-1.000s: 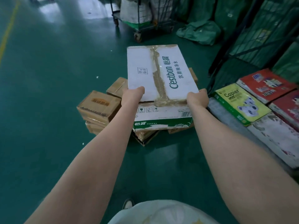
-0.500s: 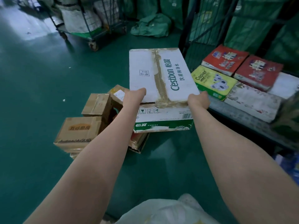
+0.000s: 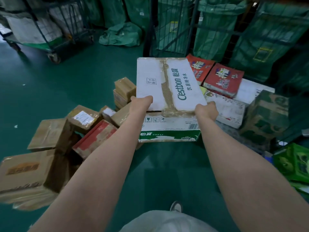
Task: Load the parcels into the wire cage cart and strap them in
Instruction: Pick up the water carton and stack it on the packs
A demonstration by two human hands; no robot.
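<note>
"C'estbon" on white carton (image 3: pixel 168 84)

White box (image 3: pixel 167 84) is hiding the fingers of both hands. Left hand (image 3: pixel 141 102) and right hand (image 3: pixel 206 109) are gripping its near corners, with only the backs and thumbs showing. The box is also covering most of a yellow parcel (image 3: pixel 202 90). Brown carton (image 3: pixel 21 173) is blurring out, and the left edge is cropping it. Green crate (image 3: pixel 294 164) is running off the right edge. Top edge is cutting off the wire cage (image 3: pixel 167 30). Pale garment (image 3: pixel 167 221) is hiding most of a shoe (image 3: pixel 176 206). Label (image 3: pixel 82 117) print is reading too small.
</note>
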